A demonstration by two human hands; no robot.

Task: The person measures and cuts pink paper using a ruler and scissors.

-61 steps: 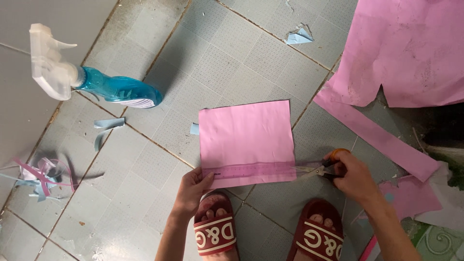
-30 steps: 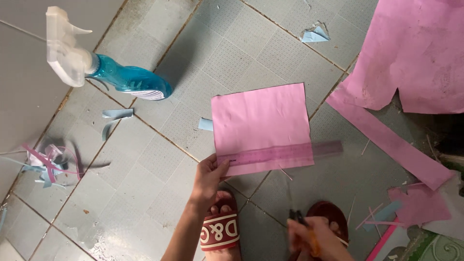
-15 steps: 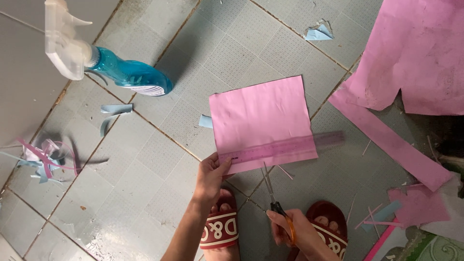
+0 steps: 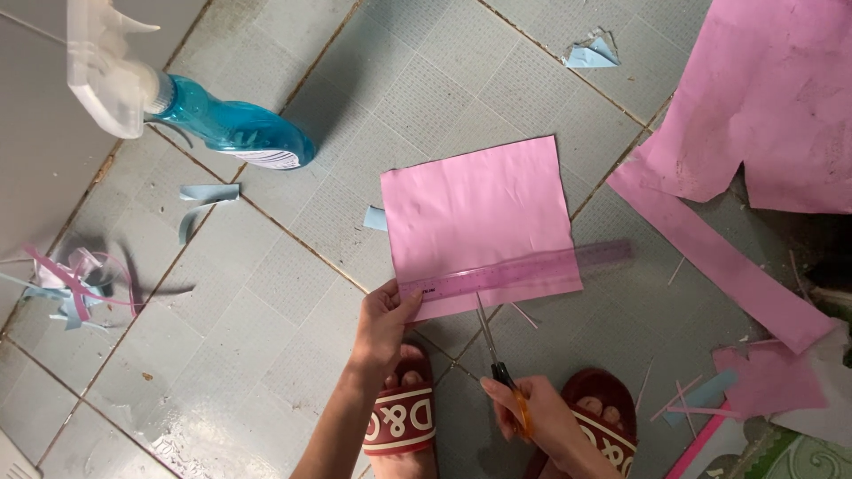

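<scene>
A grey tiled floor [image 4: 266, 293] carries a large pink sheet [image 4: 781, 98] at far right, with a long pink strip [image 4: 719, 257] below it. A square pink paper [image 4: 479, 217] lies at centre, a clear ruler [image 4: 524, 270] across its near edge. A blue spray bottle [image 4: 213, 120] lies at far left. The left hand [image 4: 386, 319] pinches the paper's near-left corner. The right hand [image 4: 541, 417] is closed around the handles of the scissors [image 4: 493, 341], whose blades point toward the paper.
</scene>
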